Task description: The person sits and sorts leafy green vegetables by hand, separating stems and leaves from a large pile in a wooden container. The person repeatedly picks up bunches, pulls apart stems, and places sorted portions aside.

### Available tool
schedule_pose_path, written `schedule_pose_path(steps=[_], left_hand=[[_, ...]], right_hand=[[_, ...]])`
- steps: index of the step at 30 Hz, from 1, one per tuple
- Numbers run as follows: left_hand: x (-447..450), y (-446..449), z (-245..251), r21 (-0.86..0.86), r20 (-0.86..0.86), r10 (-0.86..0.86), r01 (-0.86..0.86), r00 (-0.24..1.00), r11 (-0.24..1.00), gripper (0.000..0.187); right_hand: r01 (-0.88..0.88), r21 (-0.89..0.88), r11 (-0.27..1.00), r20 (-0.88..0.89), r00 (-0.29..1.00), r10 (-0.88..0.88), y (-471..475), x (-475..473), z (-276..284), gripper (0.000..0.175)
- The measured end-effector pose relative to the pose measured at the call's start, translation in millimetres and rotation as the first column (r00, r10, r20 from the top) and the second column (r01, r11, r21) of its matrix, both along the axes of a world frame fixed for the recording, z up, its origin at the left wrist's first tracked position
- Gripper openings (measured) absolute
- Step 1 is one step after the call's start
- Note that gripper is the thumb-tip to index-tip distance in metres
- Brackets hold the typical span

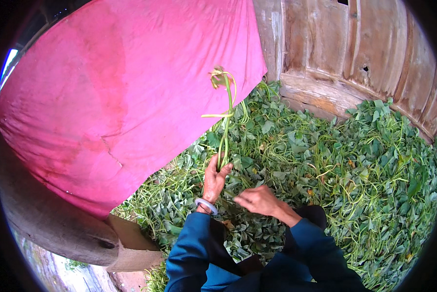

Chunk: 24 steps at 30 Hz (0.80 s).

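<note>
My left hand (215, 178) is closed around a small bunch of green plant stems (225, 135). They stand up from my fingers, looped across one another, and wilted leaves (217, 77) hang at their far end. A light-coloured bangle (206, 205) circles my left wrist. Lower and to the right, my right hand (257, 200) is blurred, its fingers bent towards my left wrist. Whether it pinches a thin stem cannot be made out. Beneath both hands spreads a thick layer of cut leafy vines (299, 160).
A pink cloth (145, 84) drapes over something at the left and overhangs the vines. A weathered wooden plank wall (328, 40) bounds the far right. Along the lower left runs a curved wooden beam (65, 230), with a tan piece (134, 259) by its end.
</note>
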<state>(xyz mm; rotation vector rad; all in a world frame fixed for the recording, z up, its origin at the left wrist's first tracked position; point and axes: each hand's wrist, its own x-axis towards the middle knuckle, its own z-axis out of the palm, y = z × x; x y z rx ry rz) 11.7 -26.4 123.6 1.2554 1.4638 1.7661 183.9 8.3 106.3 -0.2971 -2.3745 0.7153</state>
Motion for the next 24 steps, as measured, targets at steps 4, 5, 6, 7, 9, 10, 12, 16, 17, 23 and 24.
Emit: schedule_pose_path(steps=[4, 5, 6, 7, 9, 10, 12, 16, 17, 23, 24], left_hand=[[-1.4, 2.2, -46.3, -0.009, -0.241, 0.103, -0.109, 0.965, 0.994, 0.034], [0.5, 2.9, -58.3, -0.081, -0.218, 0.045, -0.064, 0.975, 0.995, 0.034], [-1.2, 4.2, -68.1, -0.085, -0.175, -0.067, 0.053, 0.982, 0.995, 0.037], [0.2, 6.9, -77.4, -0.004, -0.153, -0.097, 0.098, 0.983, 0.995, 0.039], [-1.7, 10.3, -91.0, -0.043, -0.121, -0.127, 0.123, 0.985, 0.992, 0.038], [-2.1, 13.2, -95.6, -0.062, -0.077, -0.131, 0.126, 0.988, 0.99, 0.035], [-4.1, 18.5, -101.3, -0.024, -0.131, -0.091, 0.089, 0.987, 0.996, 0.035], [-5.3, 28.1, -105.4, -0.022, -0.322, -0.006, -0.001, 0.947, 1.0, 0.035], [-4.2, 30.1, -106.2, 0.003, -0.34, 0.023, -0.023, 0.94, 1.0, 0.035], [8.6, 40.7, -106.9, -0.016, -0.574, 0.102, -0.136, 0.813, 0.991, 0.033], [9.8, 41.2, -106.6, -0.01, -0.634, 0.099, -0.136, 0.767, 0.991, 0.034]], right_hand=[[0.01, -0.679, 0.734, -0.355, 0.87, -0.341, 40.7, 7.0, 25.5, 0.016], [0.079, -0.683, 0.726, -0.37, 0.82, -0.437, 55.4, 8.1, 29.0, 0.017], [0.066, -0.655, 0.753, -0.462, 0.753, -0.468, 67.5, 7.3, 29.9, 0.016], [0.067, -0.732, 0.677, -0.447, 0.703, -0.553, 78.5, 7.5, 29.1, 0.016], [0.057, -0.707, 0.705, -0.523, 0.629, -0.575, 93.9, 8.5, 23.7, 0.018], [0.051, -0.691, 0.721, -0.554, 0.604, -0.573, 99.3, 8.4, 20.5, 0.019], [0.024, -0.674, 0.738, -0.61, 0.545, -0.575, 105.8, 9.1, 14.7, 0.02], [0.039, -0.689, 0.724, -0.591, 0.548, -0.592, 109.6, 6.3, 7.2, 0.025], [0.051, -0.711, 0.702, -0.541, 0.598, -0.592, 110.1, 3.4, 4.9, 0.025], [0.064, -0.945, 0.322, -0.135, 0.817, -0.561, 123.5, -7.8, -13.4, 0.043], [0.087, -0.959, 0.268, -0.078, 0.833, -0.547, 127.2, -6.6, -16.2, 0.048]])
